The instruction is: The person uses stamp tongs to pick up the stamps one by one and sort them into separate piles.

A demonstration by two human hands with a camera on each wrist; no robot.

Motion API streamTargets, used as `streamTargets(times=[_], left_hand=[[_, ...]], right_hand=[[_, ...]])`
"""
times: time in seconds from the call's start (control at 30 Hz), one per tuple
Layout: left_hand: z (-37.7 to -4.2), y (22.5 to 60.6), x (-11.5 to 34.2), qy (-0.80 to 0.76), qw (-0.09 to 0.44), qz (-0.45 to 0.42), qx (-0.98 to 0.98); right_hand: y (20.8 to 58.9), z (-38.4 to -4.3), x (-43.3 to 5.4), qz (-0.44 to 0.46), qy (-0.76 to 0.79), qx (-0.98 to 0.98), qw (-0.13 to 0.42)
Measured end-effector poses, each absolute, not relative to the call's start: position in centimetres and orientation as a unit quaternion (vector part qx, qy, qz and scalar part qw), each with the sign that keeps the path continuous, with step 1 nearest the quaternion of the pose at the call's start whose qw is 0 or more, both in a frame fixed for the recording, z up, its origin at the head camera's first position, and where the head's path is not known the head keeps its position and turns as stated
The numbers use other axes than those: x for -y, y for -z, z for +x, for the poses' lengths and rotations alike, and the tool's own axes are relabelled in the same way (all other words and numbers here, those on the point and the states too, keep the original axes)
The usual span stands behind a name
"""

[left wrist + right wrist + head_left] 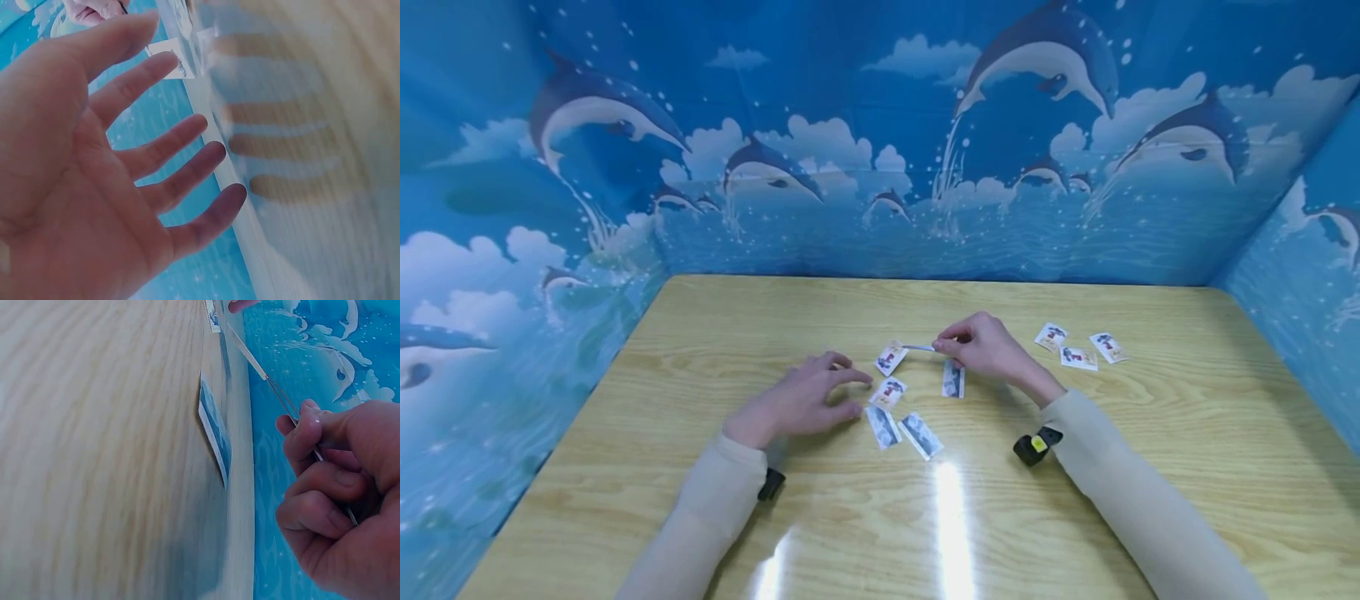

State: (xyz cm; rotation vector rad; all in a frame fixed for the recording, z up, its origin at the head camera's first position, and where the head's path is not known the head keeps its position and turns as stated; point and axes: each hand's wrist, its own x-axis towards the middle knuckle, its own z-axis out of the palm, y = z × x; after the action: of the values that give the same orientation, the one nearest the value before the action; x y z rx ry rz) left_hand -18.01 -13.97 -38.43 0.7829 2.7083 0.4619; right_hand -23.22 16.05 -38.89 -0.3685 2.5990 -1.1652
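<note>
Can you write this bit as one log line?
right hand: holds tweezers | tweezers: pinch card | left hand: spread beside other cards

Left hand [811, 397] splayed; right hand [991, 347] curled, pinching.

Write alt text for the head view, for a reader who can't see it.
A person's right hand holds tweezers gripping a small printed card over a wood-grain table. The left hand is to its left, fingers apart; four more cards lie near the hands and three farther right, before a dolphin-patterned backdrop.
</note>
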Motion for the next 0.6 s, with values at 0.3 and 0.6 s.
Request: streamTargets(times=[0.3,0.6], left_hand=[[-17.3,38.9,13.1,-0.147,0.138,0.278,-0.939],[-17.1,38.8,12.7,-0.133,0.137,0.268,-0.944]], right_hand=[[38.9,-22.2,-17.7,-0.107,0.397,-0.904,0.114],[38.5,-21.3,-18.9,-0.078,0.399,-0.908,0.107]])
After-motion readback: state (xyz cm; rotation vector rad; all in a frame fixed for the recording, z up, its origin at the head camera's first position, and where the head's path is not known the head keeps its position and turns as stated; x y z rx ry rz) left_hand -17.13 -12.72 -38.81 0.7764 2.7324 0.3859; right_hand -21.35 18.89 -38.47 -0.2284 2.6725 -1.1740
